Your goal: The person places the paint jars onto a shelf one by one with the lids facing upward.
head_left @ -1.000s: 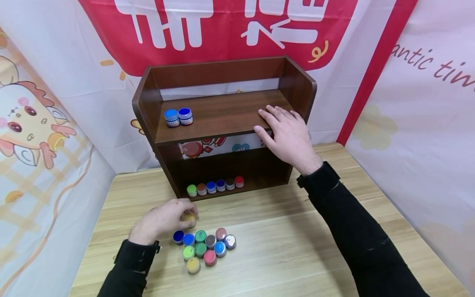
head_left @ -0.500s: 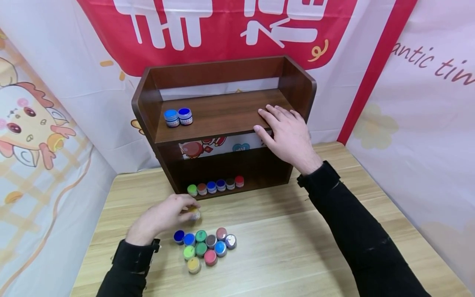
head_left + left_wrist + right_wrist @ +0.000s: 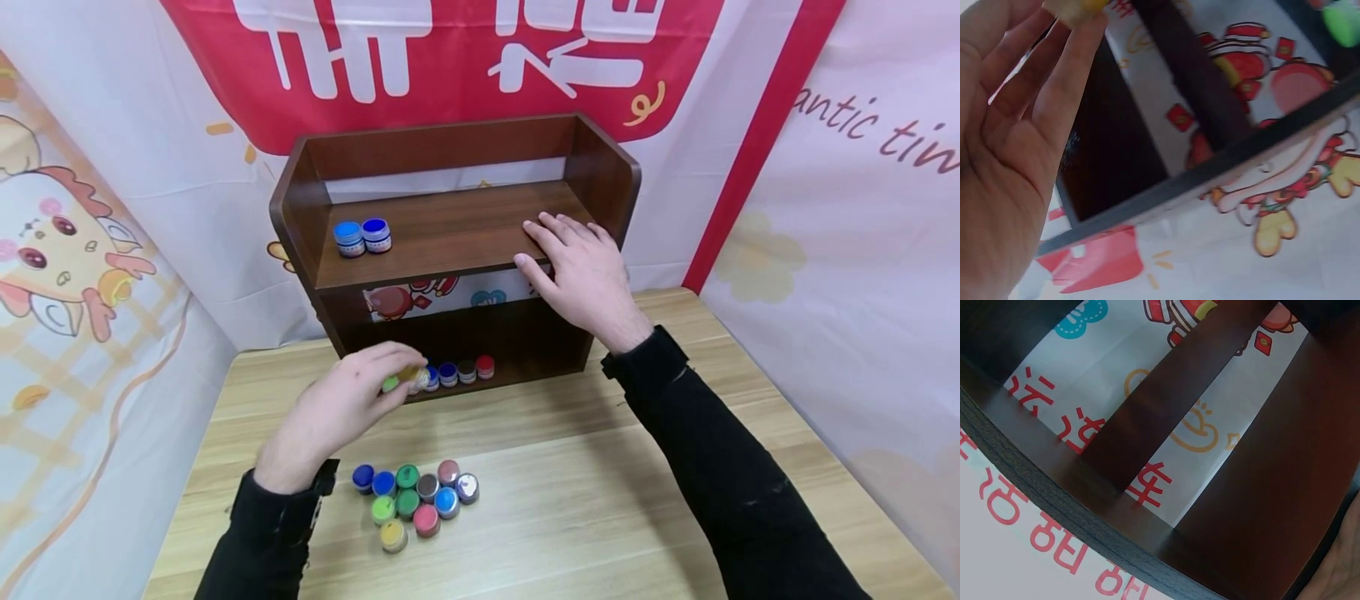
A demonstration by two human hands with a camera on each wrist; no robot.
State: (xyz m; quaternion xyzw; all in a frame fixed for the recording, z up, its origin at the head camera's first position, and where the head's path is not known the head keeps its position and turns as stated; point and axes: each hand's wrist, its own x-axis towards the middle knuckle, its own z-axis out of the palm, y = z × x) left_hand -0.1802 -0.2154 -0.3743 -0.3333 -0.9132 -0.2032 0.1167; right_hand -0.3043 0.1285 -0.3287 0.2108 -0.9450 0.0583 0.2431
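My left hand (image 3: 341,408) pinches a small paint jar with a yellow lid (image 3: 412,375) between thumb and fingers. It hovers before the lower shelf of a dark brown wooden rack (image 3: 442,271), partly covering the left end of a row of jars there. In the left wrist view the same yellow jar (image 3: 1079,9) shows at the fingertips, cut off by the top edge. My right hand (image 3: 581,271) rests with spread fingers on the right end of the upper shelf, holding nothing. Only a bit of that hand (image 3: 1338,569) enters the right wrist view.
A light blue jar (image 3: 349,239) and a dark blue jar (image 3: 377,236) stand at the upper shelf's left. A red-lidded jar (image 3: 485,367) ends the lower row. Several loose jars, including a pink one (image 3: 427,521), cluster on the wooden table (image 3: 570,508). Printed cloth hangs around.
My left hand has lifted the yellow jar from above the table and carried it forward, up to the lower shelf. My right hand has stayed in place.
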